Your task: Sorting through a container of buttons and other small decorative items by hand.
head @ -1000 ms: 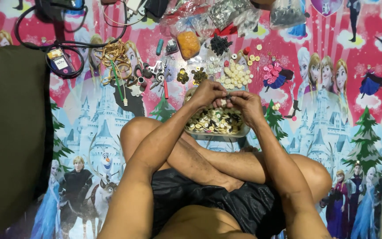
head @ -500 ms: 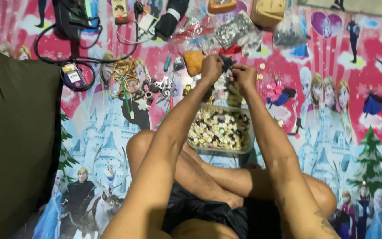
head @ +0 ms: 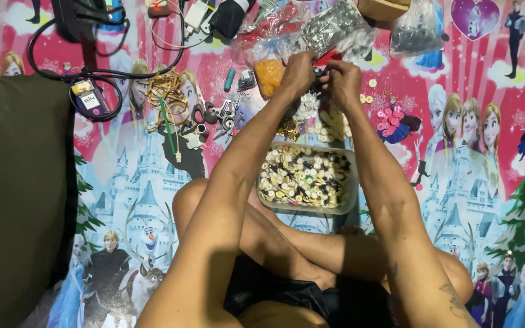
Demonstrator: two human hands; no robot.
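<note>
Both arms reach far forward over a clear plastic tray (head: pixel 349 200) full of cream, gold and black buttons. My left hand (head: pixel 298 73) and my right hand (head: pixel 341 78) meet above small piles of loose buttons (head: pixel 329 124), fingers pinched around a small dark item that I cannot make out. A red strip shows just behind the fingers. My crossed legs lie below the tray.
A bright cartoon-print sheet (head: pixel 469 182) covers the floor. Plastic bags of small parts (head: pixel 335 27) and an orange packet (head: pixel 270 74) lie behind the hands. Pink buttons (head: pixel 390 118), rubber bands and keys (head: pixel 168 97), black cables (head: pixel 92 79) and a dark cushion (head: pixel 13 194) lie around.
Both hands left the button tray and moved forward to the piles behind it. The camera tilted and came closer, so the tray now sits mid-frame.
</note>
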